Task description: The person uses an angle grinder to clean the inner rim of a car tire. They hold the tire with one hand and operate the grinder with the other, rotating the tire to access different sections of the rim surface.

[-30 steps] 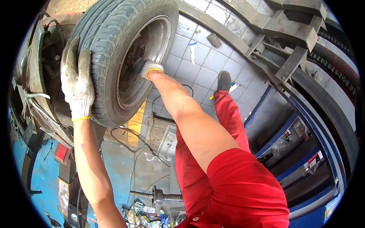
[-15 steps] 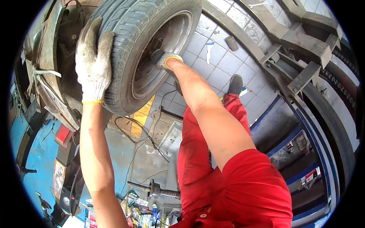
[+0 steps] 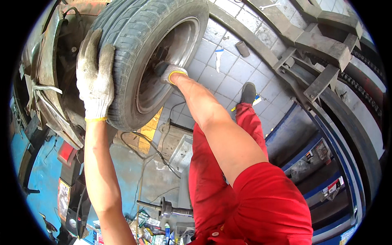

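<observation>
A car wheel with a black treaded tyre (image 3: 126, 45) hangs at the upper left, its grey metal rim (image 3: 188, 36) turned to the right. My left hand (image 3: 96, 75), in a whitish knit glove, lies against the tread with fingers stretched and apart. My right hand (image 3: 173, 73), gloved too, reaches into the hollow of the rim. It is closed around a dark rounded tool (image 3: 161, 67) near the hub. The tool's exact kind cannot be made out, and most of the right fingers are hidden.
Rusty bodywork (image 3: 51, 77) borders the wheel on the left. Metal lift beams (image 3: 302, 41) run along the right. A cable (image 3: 157, 152) trails over the floor beneath the wheel. A small cylinder (image 3: 242, 49) and a wrench (image 3: 269, 6) lie farther off. Boxes and bottles (image 3: 153, 230) crowd the bottom.
The whole view has shifted slightly, so the wheel and both hands appear a little farther left. Both hands keep their places on the wheel.
</observation>
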A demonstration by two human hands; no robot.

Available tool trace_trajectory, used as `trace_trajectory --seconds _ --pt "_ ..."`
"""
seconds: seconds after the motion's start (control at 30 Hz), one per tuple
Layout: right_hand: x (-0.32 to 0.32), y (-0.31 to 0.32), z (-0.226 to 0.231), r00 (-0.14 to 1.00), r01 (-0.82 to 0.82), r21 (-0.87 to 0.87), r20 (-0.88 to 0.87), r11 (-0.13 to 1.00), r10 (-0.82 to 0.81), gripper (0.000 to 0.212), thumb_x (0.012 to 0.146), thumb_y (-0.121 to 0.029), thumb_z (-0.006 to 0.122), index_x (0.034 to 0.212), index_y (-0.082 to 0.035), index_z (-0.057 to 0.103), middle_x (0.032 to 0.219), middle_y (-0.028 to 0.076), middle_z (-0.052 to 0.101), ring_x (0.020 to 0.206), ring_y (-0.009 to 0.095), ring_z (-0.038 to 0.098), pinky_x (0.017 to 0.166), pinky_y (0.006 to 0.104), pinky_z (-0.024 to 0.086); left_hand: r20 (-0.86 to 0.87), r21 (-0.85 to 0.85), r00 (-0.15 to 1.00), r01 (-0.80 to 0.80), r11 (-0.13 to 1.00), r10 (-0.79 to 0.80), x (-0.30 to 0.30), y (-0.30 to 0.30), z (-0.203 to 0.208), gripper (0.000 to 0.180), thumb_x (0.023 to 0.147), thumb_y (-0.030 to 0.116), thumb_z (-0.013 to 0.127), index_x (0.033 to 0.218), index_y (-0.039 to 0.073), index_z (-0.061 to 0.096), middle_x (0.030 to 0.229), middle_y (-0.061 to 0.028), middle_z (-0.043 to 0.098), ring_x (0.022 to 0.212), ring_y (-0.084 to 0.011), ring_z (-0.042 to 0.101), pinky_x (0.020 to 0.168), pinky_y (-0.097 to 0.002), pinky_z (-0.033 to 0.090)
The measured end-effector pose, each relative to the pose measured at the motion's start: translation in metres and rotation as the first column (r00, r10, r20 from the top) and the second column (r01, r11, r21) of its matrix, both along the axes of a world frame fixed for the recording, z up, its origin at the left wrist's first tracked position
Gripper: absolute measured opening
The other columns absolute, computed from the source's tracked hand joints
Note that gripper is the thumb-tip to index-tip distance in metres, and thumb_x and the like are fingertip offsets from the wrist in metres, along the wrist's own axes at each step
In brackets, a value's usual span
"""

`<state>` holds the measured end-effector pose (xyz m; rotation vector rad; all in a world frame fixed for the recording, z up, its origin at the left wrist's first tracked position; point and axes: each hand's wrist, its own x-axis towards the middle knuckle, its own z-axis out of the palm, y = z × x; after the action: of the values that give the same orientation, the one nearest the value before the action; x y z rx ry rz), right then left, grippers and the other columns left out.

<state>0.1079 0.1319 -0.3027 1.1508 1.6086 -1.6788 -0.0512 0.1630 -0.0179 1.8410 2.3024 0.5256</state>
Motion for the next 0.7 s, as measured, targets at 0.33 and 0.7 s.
trace_trajectory --seconds 0.33,0.7 --pt "-0.002 -0.021 -0.011 0.997 0.071 0.027 0.003 0.997 -0.071 0.073 0.088 -0.035 0.078 0.155 -0.015 0.058 0.158 0.015 0.06 0.144 0.03 0.059 0.115 0.0431 0.05 0.008 -0.023 1.0 0.006 1.0 -0.006 0.0 -0.002 0.001 0.046 0.105 0.024 0.065 0.146 0.002 0.064 0.151 -0.0232 0.061 0.143 -0.0385 0.055 0.124 -0.0453 0.038" --pt "0.018 0.031 -0.016 0.986 -0.031 0.336 0.164 0.942 -0.026 0.049 0.096 -0.023 0.067 0.139 0.0 0.065 0.133 0.024 0.074 0.124 0.037 0.073 0.103 0.0484 0.059 0.043 0.008 0.999 0.013 1.0 -0.013 0.006 0.006 -0.002 0.045 0.104 0.023 0.066 0.144 0.002 0.066 0.148 -0.0235 0.063 0.141 -0.0387 0.057 0.122 -0.0445 0.04"
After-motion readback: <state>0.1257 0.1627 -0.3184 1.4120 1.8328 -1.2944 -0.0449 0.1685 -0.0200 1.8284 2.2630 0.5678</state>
